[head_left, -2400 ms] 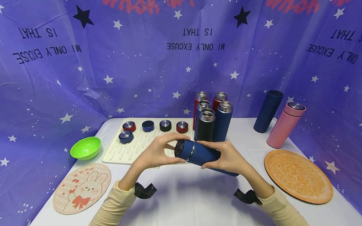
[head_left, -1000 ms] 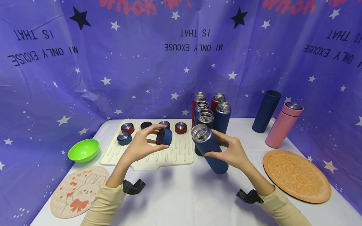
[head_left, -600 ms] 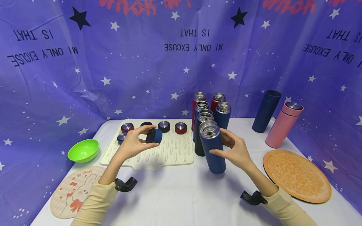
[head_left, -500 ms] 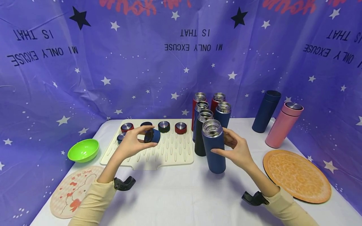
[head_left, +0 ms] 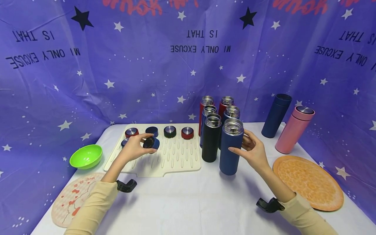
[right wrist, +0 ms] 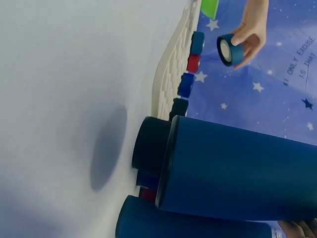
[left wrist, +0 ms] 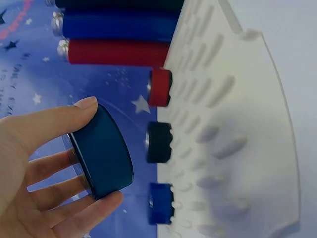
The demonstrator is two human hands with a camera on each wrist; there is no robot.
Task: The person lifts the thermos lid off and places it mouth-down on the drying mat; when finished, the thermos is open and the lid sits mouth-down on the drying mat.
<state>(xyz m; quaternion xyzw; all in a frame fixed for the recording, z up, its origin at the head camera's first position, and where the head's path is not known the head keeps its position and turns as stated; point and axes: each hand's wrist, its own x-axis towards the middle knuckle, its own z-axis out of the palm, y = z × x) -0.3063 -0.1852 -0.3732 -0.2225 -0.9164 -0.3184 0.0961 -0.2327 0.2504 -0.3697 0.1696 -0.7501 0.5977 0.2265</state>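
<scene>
On my feed the left hand (head_left: 133,149) has its fingers clamped on a blue cap (head_left: 156,144), held above the white tray (head_left: 176,160), which lies toward the far left corner of the table (head_left: 182,209). The right hand (head_left: 254,151) has thumb and fingers clamped around a blue bottle (head_left: 230,150), right of the table's middle and just beside the black bottle (head_left: 210,143) in the cluster by the far edge. From the right wrist view I'd say its base is off the tabletop, just above its shadow.

I judge the step in hand as placing both parts of an opened flask: cap to the tray, body to the open bottles. To me, the next move calls for lowering the cap beside the black cap (head_left: 170,132) and its neighbours, and seating the bottle flat without knocking the black one.

The bottle's long axis is close to vertical, uncovered mouth up. The cap is tilted, its dark glossy top facing up and leftward, its threaded underside tipped down toward the tray.
</scene>
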